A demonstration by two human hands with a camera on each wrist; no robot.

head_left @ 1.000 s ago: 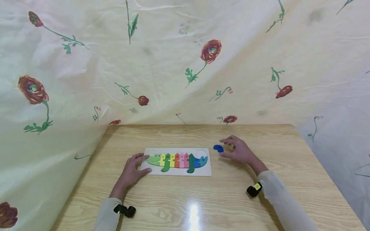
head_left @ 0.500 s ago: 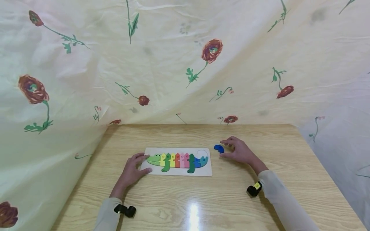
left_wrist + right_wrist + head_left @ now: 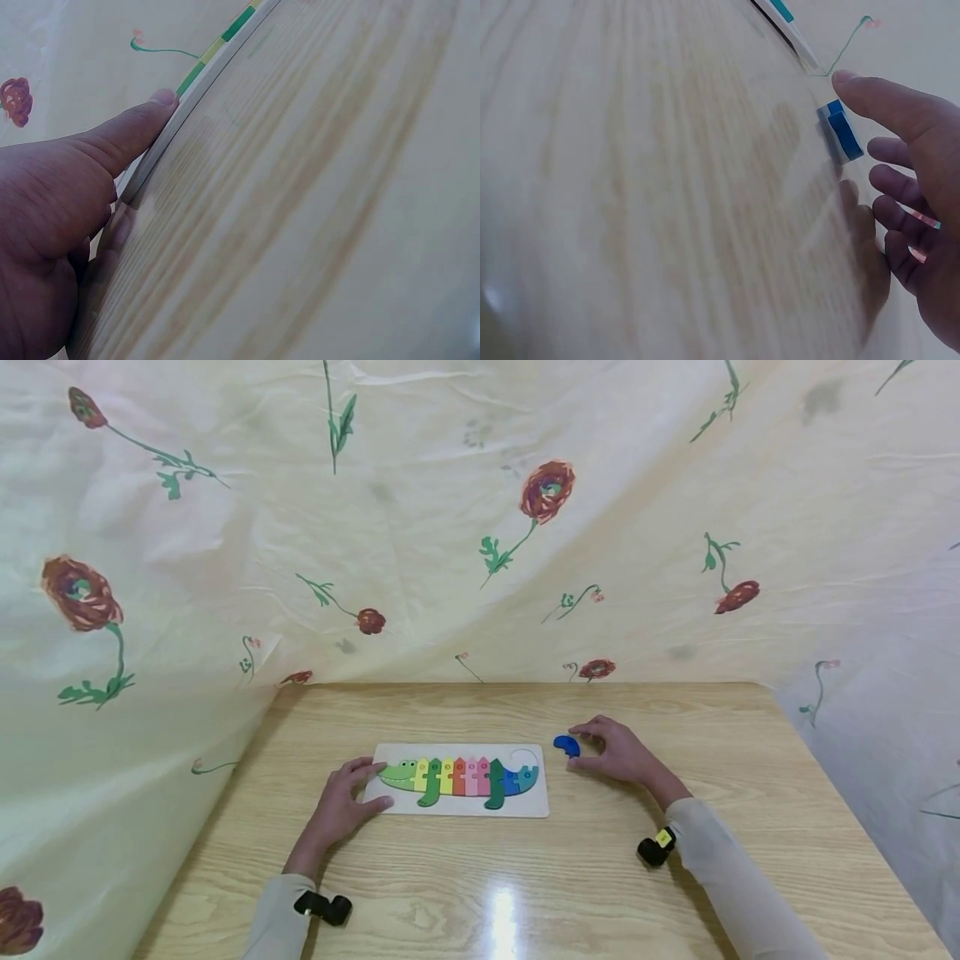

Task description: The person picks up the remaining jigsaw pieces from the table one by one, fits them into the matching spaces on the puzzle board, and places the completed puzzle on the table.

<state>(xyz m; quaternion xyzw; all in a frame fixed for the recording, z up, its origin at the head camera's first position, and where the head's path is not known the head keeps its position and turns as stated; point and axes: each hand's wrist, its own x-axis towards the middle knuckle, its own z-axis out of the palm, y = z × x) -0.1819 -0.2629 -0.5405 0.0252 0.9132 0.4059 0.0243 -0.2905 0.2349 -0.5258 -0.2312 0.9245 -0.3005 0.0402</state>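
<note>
A crocodile puzzle board (image 3: 525, 807) lies flat on the table, its coloured pieces forming a green head, striped body, dark green legs and blue tail part. My left hand (image 3: 341, 802) rests on its left end; the thumb (image 3: 139, 127) lies straight along the top near the front edge. A loose curved blue puzzle piece (image 3: 567, 745) lies on the table right of the board. My right hand (image 3: 615, 753) is spread beside this piece, thumb and fingers apart around its right side. In the right wrist view a gap shows between the thumb (image 3: 877, 97) and the blue piece (image 3: 843, 133).
The wooden table (image 3: 420, 877) extends around the board and both forearms. A floral cloth (image 3: 420, 527) hangs behind the table and along its sides. Black wrist cameras (image 3: 322, 907) are strapped to both wrists. An outlined curl shows at the board's upper right.
My right hand has eased very slightly towards the blue piece, its fingers drawn a little closer together. My left hand, the board and the blue piece stay where they were.
</note>
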